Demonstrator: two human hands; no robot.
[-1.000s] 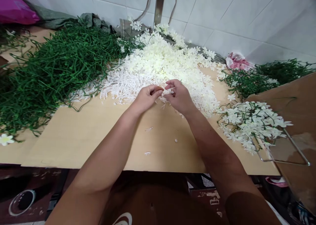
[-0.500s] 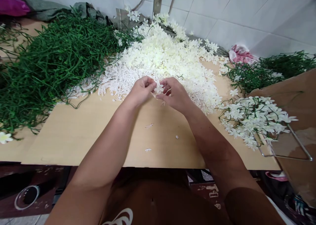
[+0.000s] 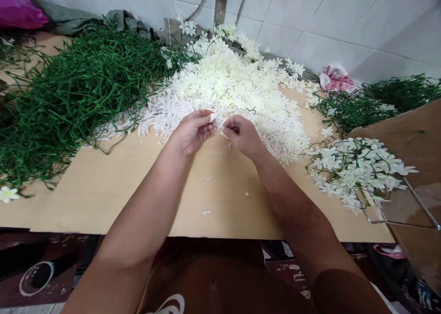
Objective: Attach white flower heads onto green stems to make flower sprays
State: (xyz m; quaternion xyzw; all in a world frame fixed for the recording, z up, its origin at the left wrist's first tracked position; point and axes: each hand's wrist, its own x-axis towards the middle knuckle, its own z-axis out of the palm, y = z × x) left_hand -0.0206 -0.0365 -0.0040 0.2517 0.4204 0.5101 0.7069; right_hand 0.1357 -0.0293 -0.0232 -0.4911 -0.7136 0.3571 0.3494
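Between the thumb and fingertips of my left hand (image 3: 195,129) is a small white artificial flower (image 3: 212,117), seen edge-on. Just to its right, my right hand (image 3: 241,134) is closed in a pinch; what its fingertips hold, if anything, is too small to make out. Both hands hover over the front edge of a spread of thin white stamen-like pieces (image 3: 161,114). Behind them rises a heap of loose white flower heads (image 3: 230,77).
Green plastic stems (image 3: 86,79) are piled on the left. At right, finished-looking white flowers on stems (image 3: 354,167) lie over a metal wire frame (image 3: 418,199) beside cardboard (image 3: 409,125). A few white scraps (image 3: 206,212) dot the brown board (image 3: 138,185). A tiled wall (image 3: 320,24) stands behind.
My hands have drawn slightly apart. The flower, earlier facing up between both hands, is now turned edge-on in my left fingers, and my right hand has come off it.
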